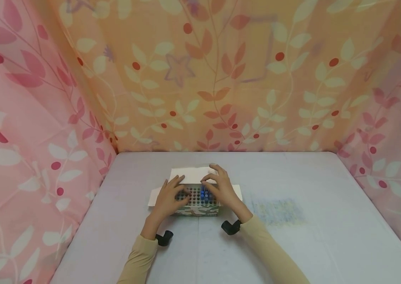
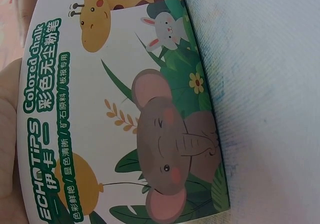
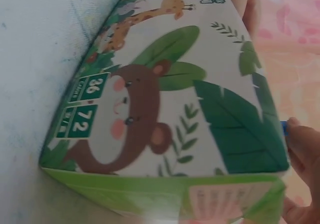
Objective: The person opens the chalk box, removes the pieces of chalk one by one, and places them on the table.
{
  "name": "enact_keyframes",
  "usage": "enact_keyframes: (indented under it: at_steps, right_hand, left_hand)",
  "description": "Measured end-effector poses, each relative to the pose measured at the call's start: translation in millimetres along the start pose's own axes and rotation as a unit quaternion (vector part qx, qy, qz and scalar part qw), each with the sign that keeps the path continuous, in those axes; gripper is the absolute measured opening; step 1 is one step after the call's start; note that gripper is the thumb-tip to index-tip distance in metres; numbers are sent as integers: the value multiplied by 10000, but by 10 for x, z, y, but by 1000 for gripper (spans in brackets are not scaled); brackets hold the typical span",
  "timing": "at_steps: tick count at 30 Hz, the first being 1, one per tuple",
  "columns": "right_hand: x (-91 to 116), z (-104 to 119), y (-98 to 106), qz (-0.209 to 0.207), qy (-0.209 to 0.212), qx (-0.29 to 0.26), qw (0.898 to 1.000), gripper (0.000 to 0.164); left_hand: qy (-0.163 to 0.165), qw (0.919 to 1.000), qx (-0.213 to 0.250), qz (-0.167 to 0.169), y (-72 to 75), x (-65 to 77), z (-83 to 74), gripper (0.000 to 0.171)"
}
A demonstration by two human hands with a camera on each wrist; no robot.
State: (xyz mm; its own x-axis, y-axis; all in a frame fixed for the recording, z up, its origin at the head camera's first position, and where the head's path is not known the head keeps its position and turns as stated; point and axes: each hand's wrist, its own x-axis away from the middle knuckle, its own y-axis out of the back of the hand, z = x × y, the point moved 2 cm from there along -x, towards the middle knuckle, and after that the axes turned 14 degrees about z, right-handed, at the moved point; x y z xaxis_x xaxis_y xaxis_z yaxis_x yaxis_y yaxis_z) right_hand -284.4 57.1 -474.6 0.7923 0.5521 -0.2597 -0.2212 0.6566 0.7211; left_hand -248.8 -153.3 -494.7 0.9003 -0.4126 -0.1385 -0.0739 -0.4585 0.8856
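Observation:
An open chalk box [image 1: 197, 211], printed with cartoon animals and "Colored chalk", stands on the table in the head view. Rows of round chalk ends [image 1: 195, 197] fill it, and several blue sticks [image 1: 205, 196] stand higher than the others on the right. My right hand [image 1: 223, 187] is over that side, thumb and forefinger pinching a blue chalk stick [image 3: 285, 127], mostly hidden by the fingers. Over the left side is my left hand [image 1: 167, 198], its thumb and forefinger tips apart above the chalk. Only part of that hand shows behind the box in the left wrist view.
White flaps spread out from the box: the lid [image 1: 190, 173] at the back, one side flap [image 1: 154, 197] on the left, another on the right. Smudges of coloured chalk [image 1: 278, 211] mark the white tabletop [image 1: 328, 240]. Patterned curtains [image 1: 214, 79] surround the table.

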Motion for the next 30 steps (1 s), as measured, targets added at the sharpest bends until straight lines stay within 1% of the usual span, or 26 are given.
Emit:
enact_keyframes:
  at_steps: [6, 10, 14, 17, 21, 26, 30]
  right_hand:
    - [5, 50, 109, -357, -86, -359, 9987, 10]
    - [22, 64, 199, -633, -107, -611, 9961, 11]
    - [41, 56, 294, -902, -37, -709, 9934, 11]
    - [61, 42, 364, -1009, -30, -695, 9925, 11]
    - [102, 15, 449, -921, -83, -650, 9936, 12]
    - [187, -75, 527, -594, -462, -445, 9962, 15]
    - [273, -172, 594, -480, -695, -329, 9959, 17]
  left_hand:
    - [-9, 9999, 113, 3, 11, -1, -12, 10]
    - [87, 9999, 117, 43, 13, -1, -14, 10]
    - [174, 9997, 70, 143, 8, -1, -1, 11]
    - [188, 9996, 103, 176, 2, 1, 12, 11]
    - [233, 9994, 148, 200, -11, 1, 30, 10]
    - [261, 9993, 148, 213, -21, -2, 40, 11]
    - [259, 9994, 148, 203, -18, -1, 34, 12]
